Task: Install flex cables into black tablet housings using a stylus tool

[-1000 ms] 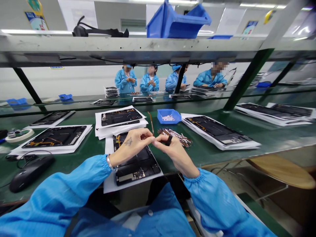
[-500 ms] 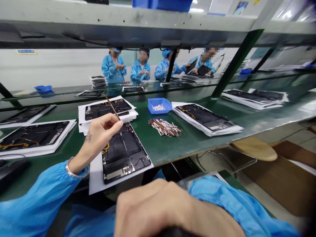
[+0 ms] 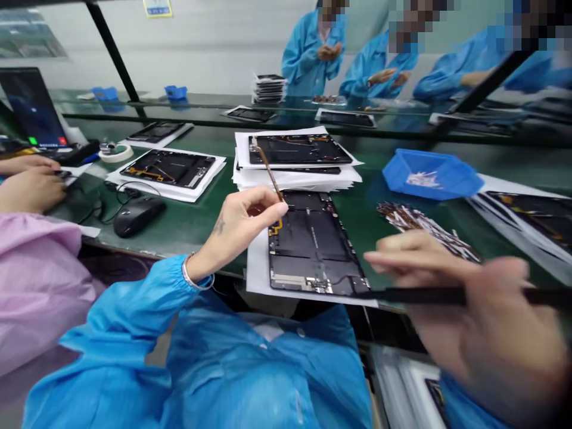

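So: hands have split since a second ago. The left hand [image 3: 236, 226] keeps a narrow pinch, thumb and fingertips on a thin amber flex strip [image 3: 270, 173], which rises tilted out of the grip. Just below the grip lies the top-left part of a black tablet back panel [image 3: 315, 244], on a paper sheet [image 3: 258, 262]. Can't tell if the strip's lower end touches the panel; the fingers hide it. A yellow trace shows right at the fingertips, origin unclear.

The right hand [image 3: 473, 316] is now well right of that grip, motion-blurred and cut off by the frame edge. A long black stick [image 3: 456, 295] lies across it; can't tell how firmly it's held or exactly what it is. Under its fingertips sits a loose pile of flex strips [image 3: 424, 229], with a blue bin [image 3: 429, 174] beyond.

View has swung left too: another person's hands [image 3: 31, 190] and pink sleeve [image 3: 36, 268] now show well left of the grip, past a black mouse [image 3: 138, 215]. Those hands aren't this person's.
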Available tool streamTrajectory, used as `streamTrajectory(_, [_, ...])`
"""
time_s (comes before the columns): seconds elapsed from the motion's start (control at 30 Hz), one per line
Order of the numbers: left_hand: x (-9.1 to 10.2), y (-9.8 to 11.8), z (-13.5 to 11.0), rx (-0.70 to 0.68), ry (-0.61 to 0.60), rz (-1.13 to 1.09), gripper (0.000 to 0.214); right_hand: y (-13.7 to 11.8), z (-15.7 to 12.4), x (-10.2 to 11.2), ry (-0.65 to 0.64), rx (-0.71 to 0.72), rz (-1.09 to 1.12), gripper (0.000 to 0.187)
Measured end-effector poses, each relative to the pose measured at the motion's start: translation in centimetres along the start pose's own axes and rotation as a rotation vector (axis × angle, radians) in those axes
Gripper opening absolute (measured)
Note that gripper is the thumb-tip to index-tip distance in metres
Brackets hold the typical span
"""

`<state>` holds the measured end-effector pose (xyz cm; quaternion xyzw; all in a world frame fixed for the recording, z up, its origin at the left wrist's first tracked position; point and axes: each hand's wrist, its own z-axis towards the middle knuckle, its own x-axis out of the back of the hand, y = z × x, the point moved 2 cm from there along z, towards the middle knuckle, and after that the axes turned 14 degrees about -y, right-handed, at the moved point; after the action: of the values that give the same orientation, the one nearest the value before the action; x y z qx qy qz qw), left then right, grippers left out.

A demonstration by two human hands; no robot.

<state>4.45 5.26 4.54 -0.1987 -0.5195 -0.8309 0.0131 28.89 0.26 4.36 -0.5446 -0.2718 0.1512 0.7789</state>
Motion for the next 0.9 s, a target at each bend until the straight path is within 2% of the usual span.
streamTrajectory(0.07, [-0.3, -0.6, -0.6, 0.041, -0.053, -0.019, 0.022, 1.7, 1.2, 0.7, 0.232, -0.054, -0.072, 0.062])
streamTrajectory(0.1, [-0.4, -0.8, -0.9, 0.060, -0.082, -0.020, 0.021, 2.4, 1.6, 0.9, 0.286, -0.106, -0.112, 0.065])
streamTrajectory(0.2, [-0.6, -1.4, -1.6, 0.092, -0.140, -0.018, 0.020, 3.3, 2.6, 1.3, 0.227, -0.202, -0.203, 0.070])
streamTrajectory(0.33, [-0.3, -2.1, -2.2, 0.095, -0.128, -0.020, 0.020, 2.9, 3.8, 1.1, 0.115, -0.229, -0.190, 0.037])
streamTrajectory(0.43, [0.0, -2.4, -2.3, 0.095, -0.122, -0.010, 0.021, 3.1, 4.6, 0.4, 0.105, -0.295, -0.134, 0.036])
streamTrajectory(0.57, [0.4, -2.5, -3.0, 0.094, -0.135, 0.065, 0.020, 3.8, 5.5, -0.5, 0.090, -0.216, -0.252, 0.030])
streamTrajectory(0.7, [0.5, -2.5, -4.2, 0.104, -0.159, 0.202, 0.016, 3.8, 6.4, -1.1, 0.023, -0.127, -0.409, 0.037])
streamTrajectory(0.8, [0.5, -2.6, -4.5, 0.089, -0.149, 0.254, 0.014, 4.2, 6.7, -1.4, -0.003, -0.209, -0.285, 0.037])
streamTrajectory(0.9, [0.4, -2.6, -4.0, 0.036, -0.125, 0.208, 0.013, 4.9, 6.6, -1.8, -0.008, -0.324, 0.048, 0.037])
